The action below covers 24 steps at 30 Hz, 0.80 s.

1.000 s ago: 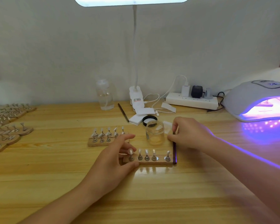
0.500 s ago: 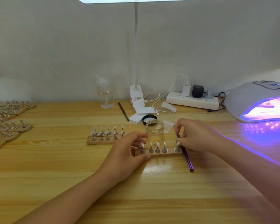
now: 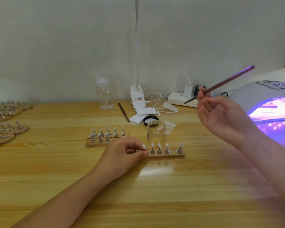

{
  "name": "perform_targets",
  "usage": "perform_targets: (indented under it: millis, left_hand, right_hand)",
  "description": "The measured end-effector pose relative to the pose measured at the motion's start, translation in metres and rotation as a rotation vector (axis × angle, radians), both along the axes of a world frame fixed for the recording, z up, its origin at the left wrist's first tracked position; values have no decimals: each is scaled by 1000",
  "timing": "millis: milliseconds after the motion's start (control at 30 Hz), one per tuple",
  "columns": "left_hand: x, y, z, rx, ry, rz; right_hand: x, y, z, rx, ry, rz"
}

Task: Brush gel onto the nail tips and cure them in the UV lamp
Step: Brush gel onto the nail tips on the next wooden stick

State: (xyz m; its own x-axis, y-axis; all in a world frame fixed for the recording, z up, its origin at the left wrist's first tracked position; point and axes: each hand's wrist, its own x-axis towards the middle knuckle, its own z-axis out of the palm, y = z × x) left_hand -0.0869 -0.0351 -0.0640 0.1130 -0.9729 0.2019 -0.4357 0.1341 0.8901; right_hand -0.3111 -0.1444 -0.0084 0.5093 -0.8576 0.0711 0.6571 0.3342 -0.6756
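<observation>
A: Right hand (image 3: 220, 117) lifted off the counter (image 3: 155, 186) since half a second ago; brush (image 3: 219, 85) now up in the air, pinched near its bristle end, handle angled toward the lit UV lamp (image 3: 270, 102).
B: Left hand (image 3: 123, 153)?
A: Same spot, pinching the left end of the wooden nail-tip holder (image 3: 168, 155); nail tips (image 3: 159, 145) upright on it.
B: Gel?
A: Open gel jar (image 3: 155, 133) just behind the holder, black lid (image 3: 150, 120) behind that.

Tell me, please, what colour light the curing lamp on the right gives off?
Purple-violet, glowing from the UV lamp opening; only the head view shows it.
</observation>
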Motion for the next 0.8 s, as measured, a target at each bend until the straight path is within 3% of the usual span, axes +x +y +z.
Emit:
perform_targets:
  millis: [67,200,400,800]
  left_hand:
    - [0,0,1,-11,-3,0]
    - [-1,1,1,-45,-31,1]
    - [-1,2,-1,-62,-43,14]
    - [-3,4,-2,-96,-57,21]
  right_hand:
    - [10,4,4,-117,118,-4]
    - [30,7,10,-369,542,-172]
    - [46,5,19,-516,898,-172]
    - [80,-2,8,-894,1239,-299]
